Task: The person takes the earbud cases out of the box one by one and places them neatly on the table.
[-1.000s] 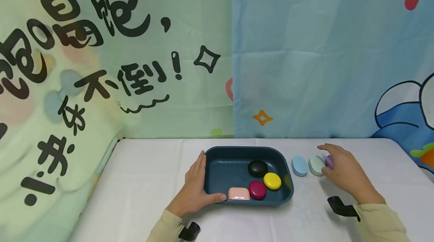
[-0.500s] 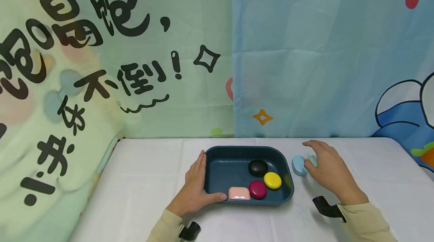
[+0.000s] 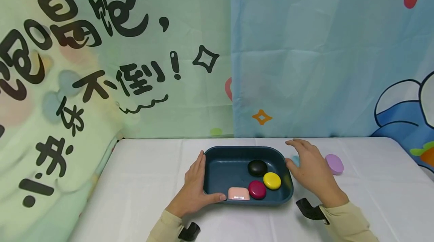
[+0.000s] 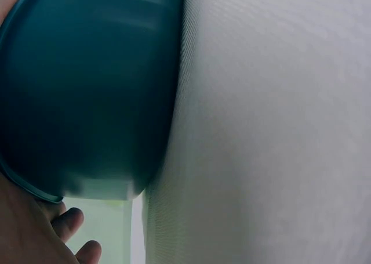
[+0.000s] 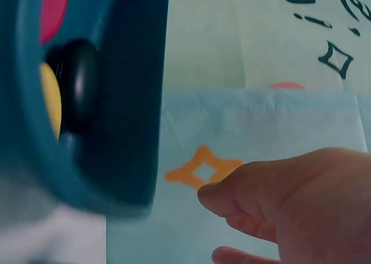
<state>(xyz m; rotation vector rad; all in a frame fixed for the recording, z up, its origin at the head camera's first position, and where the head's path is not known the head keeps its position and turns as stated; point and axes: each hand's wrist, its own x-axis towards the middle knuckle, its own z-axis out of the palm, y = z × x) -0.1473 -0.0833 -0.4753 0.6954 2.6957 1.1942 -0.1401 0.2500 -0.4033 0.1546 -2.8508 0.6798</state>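
Observation:
My left hand (image 3: 194, 187) rests against the left end of a dark blue tray (image 3: 223, 154), straight fingers along its side and thumb on the front rim. In the tray lie a black oval piece (image 3: 257, 168), a yellow round piece (image 3: 272, 181), a crimson round piece (image 3: 257, 189) and a pink rounded block (image 3: 239, 193). Just right of the tray my right hand (image 3: 313, 174) hovers, thumb and fingers spread, nothing held. It partly covers a light blue piece (image 3: 296, 160). Beyond the hand lies a purple oval piece (image 3: 334, 164). The right wrist view shows the right hand (image 5: 290, 200) beside the tray.
A white cloth (image 3: 135, 181) covers the table. Behind it hang a pale green curtain (image 3: 190, 102) with black lettering and a blue curtain (image 3: 305, 84). Black straps with camera mounts (image 3: 190, 231) sit at both wrists.
My right hand has moved left, from over the purple piece, past the pale green one, to the light blue one. The purple piece shows again; the pale green one is hidden. My left hand stays.

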